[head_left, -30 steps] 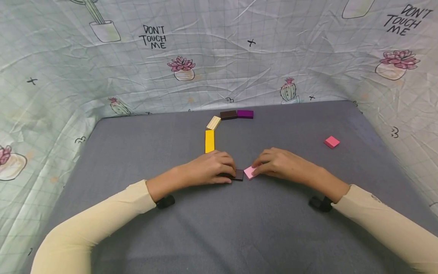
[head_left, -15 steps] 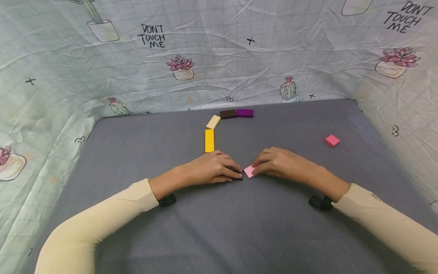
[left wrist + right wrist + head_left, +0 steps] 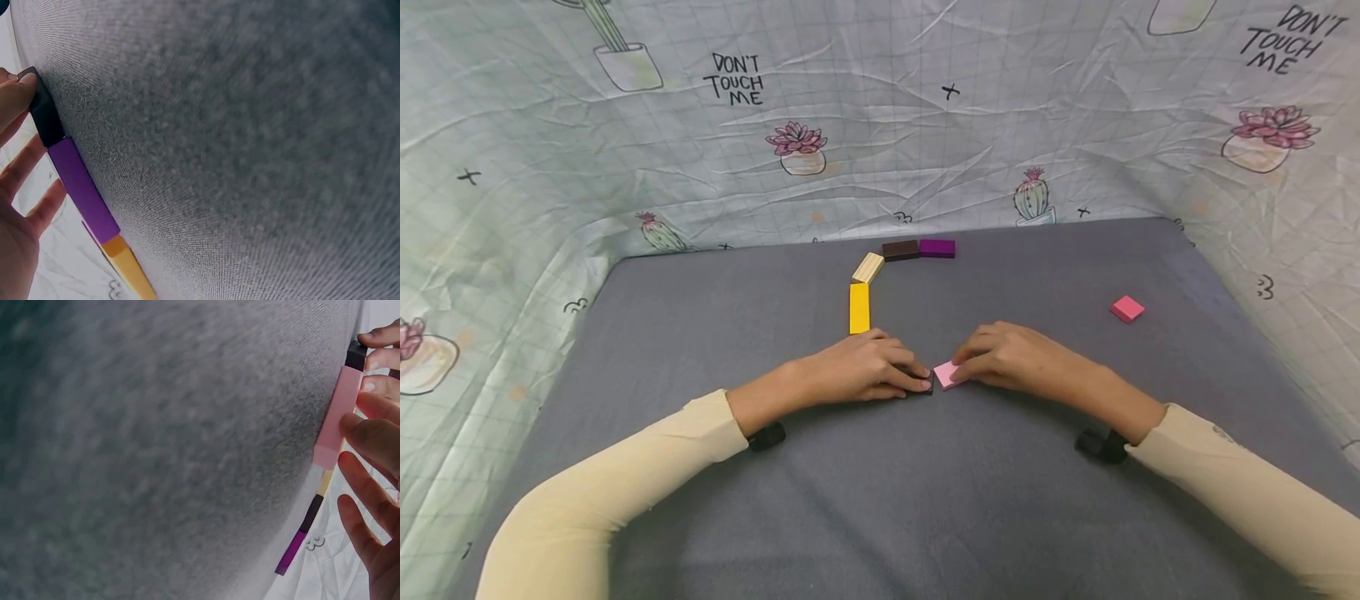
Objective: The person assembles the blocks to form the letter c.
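Observation:
My left hand (image 3: pixel 868 367) pinches a black block (image 3: pixel 45 115) lying flat on the grey cloth, with the thumb at its near edge. Just to its right in the head view, my right hand (image 3: pixel 1018 354) holds a pink block (image 3: pixel 946 375) between thumb and fingers. The pink block sits at an angle, its corner right at the black block's end. In the left wrist view a purple block (image 3: pixel 82 187) continues from the black one's other end, and the head view has it hidden behind my left hand. A yellow block (image 3: pixel 859 308) follows beyond that hand.
Past the yellow block the row curves on through a pale wooden block (image 3: pixel 868 268), a dark brown block (image 3: pixel 901 250) and a purple one (image 3: pixel 937 248). A coral-pink block (image 3: pixel 1127 309) lies apart at the right. Printed fabric (image 3: pixel 880 125) hangs behind the table.
My left fingers have slid a little rightward along the black block and now cover most of it. The right hand and the pink block have hardly moved.

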The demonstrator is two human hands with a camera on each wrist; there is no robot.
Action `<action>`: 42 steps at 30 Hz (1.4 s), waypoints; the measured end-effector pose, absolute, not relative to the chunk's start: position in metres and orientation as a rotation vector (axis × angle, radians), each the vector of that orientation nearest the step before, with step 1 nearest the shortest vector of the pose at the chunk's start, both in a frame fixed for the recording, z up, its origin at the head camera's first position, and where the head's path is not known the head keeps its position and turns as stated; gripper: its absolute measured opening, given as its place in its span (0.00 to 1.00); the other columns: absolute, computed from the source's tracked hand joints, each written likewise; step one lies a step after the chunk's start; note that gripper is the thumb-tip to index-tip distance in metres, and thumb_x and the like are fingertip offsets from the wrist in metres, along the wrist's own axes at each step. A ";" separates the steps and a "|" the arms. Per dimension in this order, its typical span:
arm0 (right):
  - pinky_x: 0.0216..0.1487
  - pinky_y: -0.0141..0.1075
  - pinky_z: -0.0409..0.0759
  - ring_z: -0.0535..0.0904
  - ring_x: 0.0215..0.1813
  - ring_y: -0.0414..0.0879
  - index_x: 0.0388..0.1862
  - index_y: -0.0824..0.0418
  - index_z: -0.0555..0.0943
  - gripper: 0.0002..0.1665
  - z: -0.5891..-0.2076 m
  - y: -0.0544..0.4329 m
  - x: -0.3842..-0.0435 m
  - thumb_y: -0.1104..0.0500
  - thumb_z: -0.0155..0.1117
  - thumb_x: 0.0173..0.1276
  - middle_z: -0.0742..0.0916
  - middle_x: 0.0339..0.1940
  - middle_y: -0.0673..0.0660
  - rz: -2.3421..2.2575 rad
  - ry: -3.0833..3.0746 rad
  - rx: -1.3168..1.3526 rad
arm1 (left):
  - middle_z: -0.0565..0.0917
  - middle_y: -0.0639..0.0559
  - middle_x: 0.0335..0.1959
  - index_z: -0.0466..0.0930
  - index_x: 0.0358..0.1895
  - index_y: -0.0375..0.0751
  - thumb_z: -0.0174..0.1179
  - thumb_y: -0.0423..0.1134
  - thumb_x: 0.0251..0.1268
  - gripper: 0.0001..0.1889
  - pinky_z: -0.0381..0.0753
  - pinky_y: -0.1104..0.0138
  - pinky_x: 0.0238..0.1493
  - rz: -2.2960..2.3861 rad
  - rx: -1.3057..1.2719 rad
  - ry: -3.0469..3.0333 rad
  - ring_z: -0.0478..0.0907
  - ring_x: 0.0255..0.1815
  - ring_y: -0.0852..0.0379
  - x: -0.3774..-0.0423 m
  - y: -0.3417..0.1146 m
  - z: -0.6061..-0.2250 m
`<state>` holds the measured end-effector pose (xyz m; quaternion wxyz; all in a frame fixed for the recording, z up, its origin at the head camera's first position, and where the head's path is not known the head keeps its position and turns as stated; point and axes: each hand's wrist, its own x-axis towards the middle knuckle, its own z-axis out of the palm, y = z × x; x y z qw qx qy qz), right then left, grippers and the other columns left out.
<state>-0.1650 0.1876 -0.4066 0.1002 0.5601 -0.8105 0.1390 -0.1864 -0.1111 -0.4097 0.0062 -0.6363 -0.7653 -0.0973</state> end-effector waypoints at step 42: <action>0.49 0.42 0.79 0.84 0.50 0.46 0.52 0.57 0.88 0.25 -0.381 0.266 -0.169 0.69 0.80 0.53 0.89 0.49 0.50 0.489 -2.454 1.340 | 0.84 0.59 0.54 0.86 0.61 0.52 0.67 0.40 0.70 0.17 0.75 0.60 0.59 -0.347 -2.010 -2.376 0.80 0.56 0.60 -0.186 -0.110 -0.409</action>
